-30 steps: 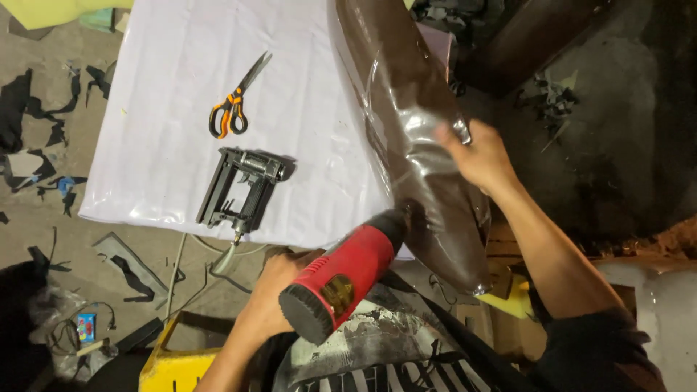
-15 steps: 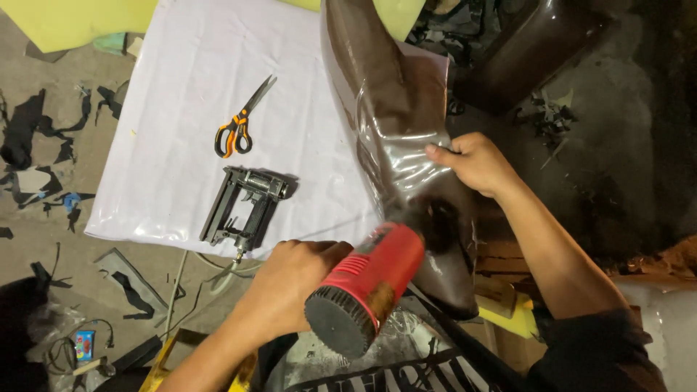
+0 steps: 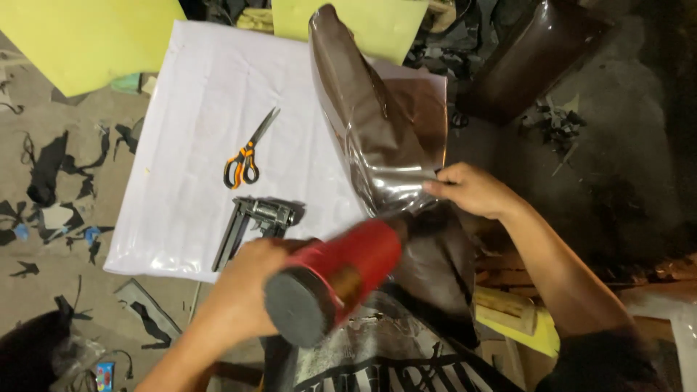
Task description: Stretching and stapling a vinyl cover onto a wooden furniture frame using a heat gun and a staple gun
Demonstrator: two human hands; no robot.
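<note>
My left hand (image 3: 243, 287) grips a red heat gun (image 3: 341, 272) with a dark rear cap, its nozzle aimed at a long brown padded piece (image 3: 363, 123) wrapped in clear plastic film. My right hand (image 3: 472, 190) pinches the film at the piece's right side, pulling it taut. The brown piece stands tilted across a white sheet (image 3: 189, 145) and reaches down toward my lap.
Orange-handled scissors (image 3: 245, 156) and a grey staple gun (image 3: 254, 221) lie on the white sheet. Yellow foam sheets (image 3: 87, 36) lie at the back. Dark scraps (image 3: 51, 174) litter the concrete floor on the left. Another brown wrapped piece (image 3: 530, 58) lies upper right.
The heat gun has risen and swung closer to the brown piece. My right hand has moved up along the film. The view has shifted, so the scissors and staple gun sit lower in the frame.
</note>
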